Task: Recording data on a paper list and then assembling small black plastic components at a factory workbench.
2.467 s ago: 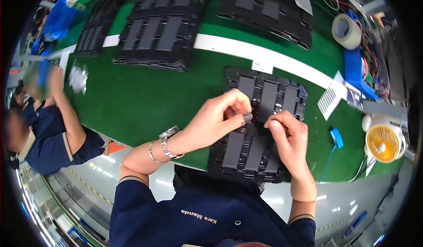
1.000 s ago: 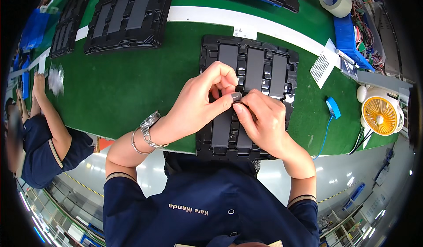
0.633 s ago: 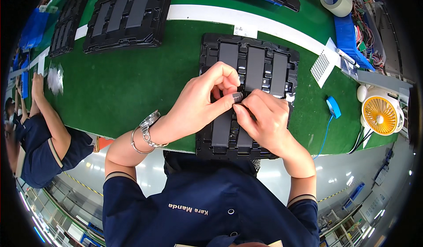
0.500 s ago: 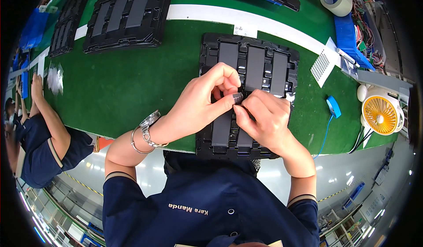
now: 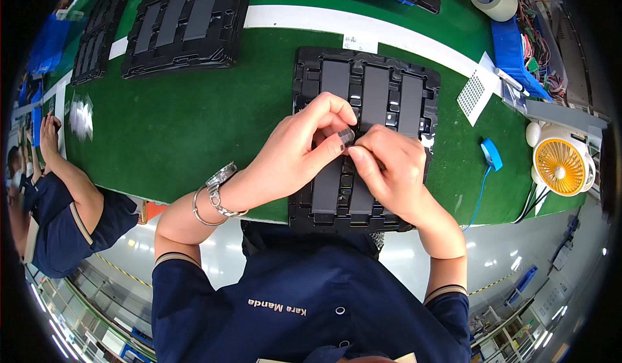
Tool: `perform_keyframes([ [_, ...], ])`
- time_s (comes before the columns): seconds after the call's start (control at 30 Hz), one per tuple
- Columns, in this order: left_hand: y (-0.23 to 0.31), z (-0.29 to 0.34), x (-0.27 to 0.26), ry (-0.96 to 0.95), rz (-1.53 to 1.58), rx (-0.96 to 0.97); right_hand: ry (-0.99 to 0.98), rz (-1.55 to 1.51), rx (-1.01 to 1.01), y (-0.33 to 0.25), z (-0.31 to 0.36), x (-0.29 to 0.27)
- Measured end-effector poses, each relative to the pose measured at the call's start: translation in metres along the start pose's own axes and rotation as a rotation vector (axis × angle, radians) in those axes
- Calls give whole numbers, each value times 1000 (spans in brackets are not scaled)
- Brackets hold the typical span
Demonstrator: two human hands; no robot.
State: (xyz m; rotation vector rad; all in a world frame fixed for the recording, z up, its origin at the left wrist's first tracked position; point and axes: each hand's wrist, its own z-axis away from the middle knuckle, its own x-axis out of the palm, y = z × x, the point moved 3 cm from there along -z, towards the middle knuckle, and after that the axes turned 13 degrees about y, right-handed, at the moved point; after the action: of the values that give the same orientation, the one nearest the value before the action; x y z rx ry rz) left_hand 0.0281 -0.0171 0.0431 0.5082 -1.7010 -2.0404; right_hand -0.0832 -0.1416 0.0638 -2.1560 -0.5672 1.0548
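The fingers of the left hand curl, with a narrow gap to the thumb, where a small dark grey piece shows; whether it is gripped, I cannot tell. The right hand bunches just beside it, its fingertip contents hidden. Both are over the black moulded plastic tray, right of centre in the frame. Its long axis and long flat grey bars run nearly upright, upper ends leaning slightly right.

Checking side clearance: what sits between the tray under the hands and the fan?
Head view: a blue corded item lies on the green tabletop between the black tray and the fan.
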Motion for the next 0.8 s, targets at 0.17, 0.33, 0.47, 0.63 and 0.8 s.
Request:
perform_keyframes([
  [0.17,6,0,-2,25,-42,6,-42,-79,137,0,2,1],
  [0.33,5,1,-2,57,-82,48,-73,-56,124,-2,2,2],
  [0.47,7,0,-2,62,-93,59,-77,-48,107,-1,3,2],
  [0.63,7,1,-2,59,-93,51,-81,-50,105,-2,4,3],
  [0.8,6,0,-2,56,-91,40,-73,-39,73,0,4,3],
])
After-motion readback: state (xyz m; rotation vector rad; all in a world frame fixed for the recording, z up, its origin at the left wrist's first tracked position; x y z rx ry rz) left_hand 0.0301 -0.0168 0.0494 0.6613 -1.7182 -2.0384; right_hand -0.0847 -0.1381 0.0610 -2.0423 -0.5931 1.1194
